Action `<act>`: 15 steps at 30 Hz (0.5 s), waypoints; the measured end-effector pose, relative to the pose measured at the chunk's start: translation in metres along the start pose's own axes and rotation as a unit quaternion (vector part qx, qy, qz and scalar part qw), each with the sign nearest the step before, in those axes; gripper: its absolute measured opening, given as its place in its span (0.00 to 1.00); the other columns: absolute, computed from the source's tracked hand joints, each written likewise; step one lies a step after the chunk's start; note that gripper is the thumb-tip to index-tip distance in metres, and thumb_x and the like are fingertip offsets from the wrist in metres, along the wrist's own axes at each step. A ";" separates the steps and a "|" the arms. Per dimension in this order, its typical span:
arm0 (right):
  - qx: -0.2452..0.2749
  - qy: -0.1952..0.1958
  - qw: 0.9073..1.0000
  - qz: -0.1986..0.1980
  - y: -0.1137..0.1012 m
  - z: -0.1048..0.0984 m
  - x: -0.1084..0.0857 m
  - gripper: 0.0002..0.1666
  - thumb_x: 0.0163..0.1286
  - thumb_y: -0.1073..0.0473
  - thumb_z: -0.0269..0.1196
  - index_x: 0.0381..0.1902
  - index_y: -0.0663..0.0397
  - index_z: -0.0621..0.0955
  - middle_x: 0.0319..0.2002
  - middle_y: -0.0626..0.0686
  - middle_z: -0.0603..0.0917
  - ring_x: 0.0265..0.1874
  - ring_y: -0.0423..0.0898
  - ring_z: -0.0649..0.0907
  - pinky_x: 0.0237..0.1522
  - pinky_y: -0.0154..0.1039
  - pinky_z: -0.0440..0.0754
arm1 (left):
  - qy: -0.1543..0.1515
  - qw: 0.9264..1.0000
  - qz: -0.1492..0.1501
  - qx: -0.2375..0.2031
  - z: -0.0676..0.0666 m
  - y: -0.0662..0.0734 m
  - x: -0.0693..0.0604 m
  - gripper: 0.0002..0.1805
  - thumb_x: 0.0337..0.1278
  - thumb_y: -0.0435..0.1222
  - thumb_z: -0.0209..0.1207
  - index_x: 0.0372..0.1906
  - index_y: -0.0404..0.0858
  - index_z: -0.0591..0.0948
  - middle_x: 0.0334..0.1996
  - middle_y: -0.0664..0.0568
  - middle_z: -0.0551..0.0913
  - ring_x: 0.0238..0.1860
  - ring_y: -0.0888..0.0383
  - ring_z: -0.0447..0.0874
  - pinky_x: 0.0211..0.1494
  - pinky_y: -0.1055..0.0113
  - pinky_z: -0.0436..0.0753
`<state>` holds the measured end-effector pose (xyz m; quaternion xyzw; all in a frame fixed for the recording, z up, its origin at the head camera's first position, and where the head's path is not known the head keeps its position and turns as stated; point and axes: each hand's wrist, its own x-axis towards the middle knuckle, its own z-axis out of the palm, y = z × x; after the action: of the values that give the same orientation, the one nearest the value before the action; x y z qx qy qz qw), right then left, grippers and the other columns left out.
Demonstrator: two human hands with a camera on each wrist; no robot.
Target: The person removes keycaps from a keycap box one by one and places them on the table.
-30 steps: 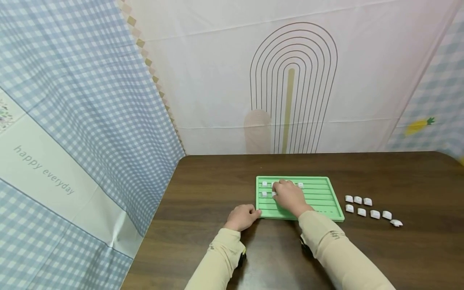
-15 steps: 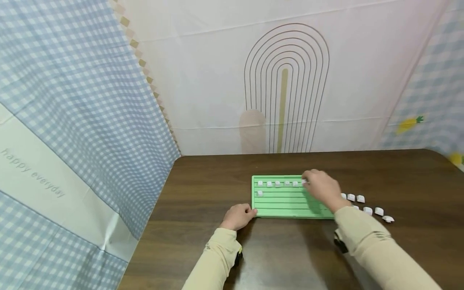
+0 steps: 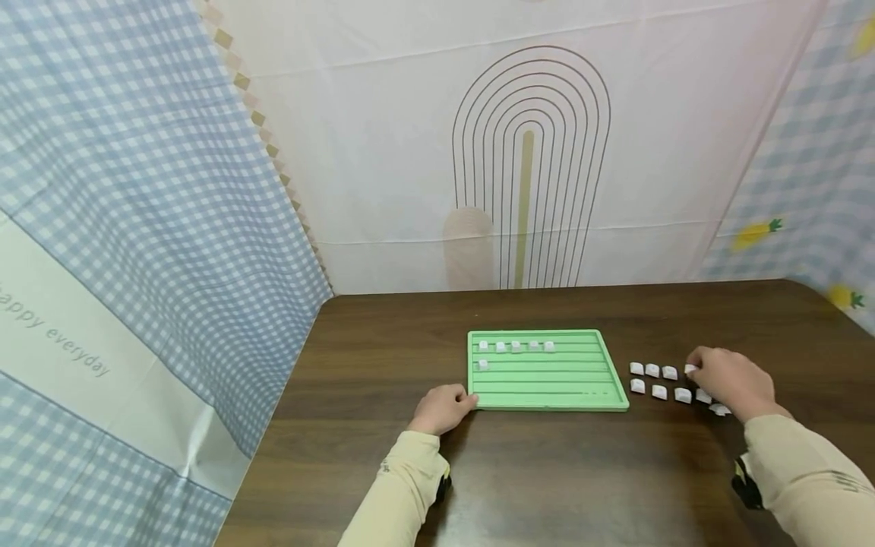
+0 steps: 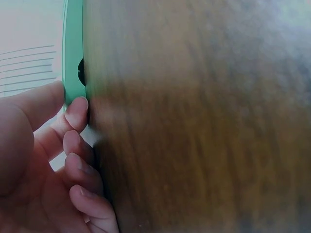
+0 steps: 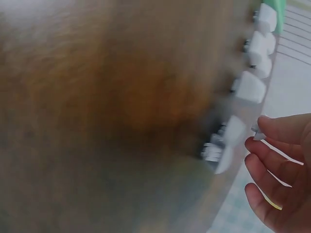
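In the head view, a green ridged tray (image 3: 547, 377) lies on the table, with several white keycap-like pieces (image 3: 516, 346) along its top ridge and one (image 3: 483, 365) below the leftmost. My left hand (image 3: 440, 409) pinches the tray's near left corner; the left wrist view shows thumb and forefinger of that hand (image 4: 43, 141) on the green edge (image 4: 74, 43). My right hand (image 3: 734, 380), well right of the tray, pinches a small white piece (image 3: 690, 369) by the loose ones. In the right wrist view it (image 5: 258, 132) sits between thumb and forefinger.
Several loose white pieces (image 3: 669, 373) lie in two rows right of the tray, the upper row ending just left of my right hand. The brown table (image 3: 567, 479) meets a white and blue-checked cloth (image 3: 383, 190) behind and at the left.
My right hand has picked a white piece from the tray's second row and carried it right to the loose pieces. My left hand stays on the tray corner. The head view has shifted slightly.
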<state>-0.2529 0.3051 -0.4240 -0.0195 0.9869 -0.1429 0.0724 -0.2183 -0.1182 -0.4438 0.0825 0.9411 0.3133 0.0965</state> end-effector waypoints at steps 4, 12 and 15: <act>0.006 -0.011 1.000 0.009 0.007 0.006 -0.002 0.16 0.65 0.59 0.55 0.46 0.63 0.76 0.43 0.68 0.78 0.31 0.54 0.78 0.21 0.44 0.70 | -0.002 1.000 0.000 -0.004 -0.001 0.001 -0.001 0.22 0.65 0.45 0.51 0.15 0.44 0.63 0.11 0.57 0.59 0.14 0.60 0.56 0.23 0.69 0.60; 0.000 -0.009 1.000 0.010 0.008 0.011 0.000 0.18 0.63 0.60 0.56 0.47 0.66 0.76 0.45 0.70 0.76 0.36 0.61 0.77 0.23 0.48 0.72 | 0.001 1.000 0.008 0.002 -0.001 0.001 -0.003 0.21 0.64 0.44 0.52 0.16 0.43 0.65 0.13 0.57 0.60 0.16 0.61 0.58 0.25 0.70 0.60; -0.005 0.001 1.000 -0.003 0.004 0.010 0.000 0.20 0.62 0.59 0.58 0.48 0.67 0.75 0.46 0.70 0.75 0.38 0.64 0.77 0.24 0.50 0.72 | 0.001 1.000 0.007 0.004 -0.001 0.002 -0.003 0.21 0.64 0.44 0.52 0.16 0.43 0.65 0.13 0.57 0.60 0.16 0.61 0.58 0.25 0.70 0.60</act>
<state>-0.2518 0.3063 -0.4347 -0.0230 0.9876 -0.1382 0.0707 -0.2158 -0.1181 -0.4415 0.0888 0.9420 0.3102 0.0928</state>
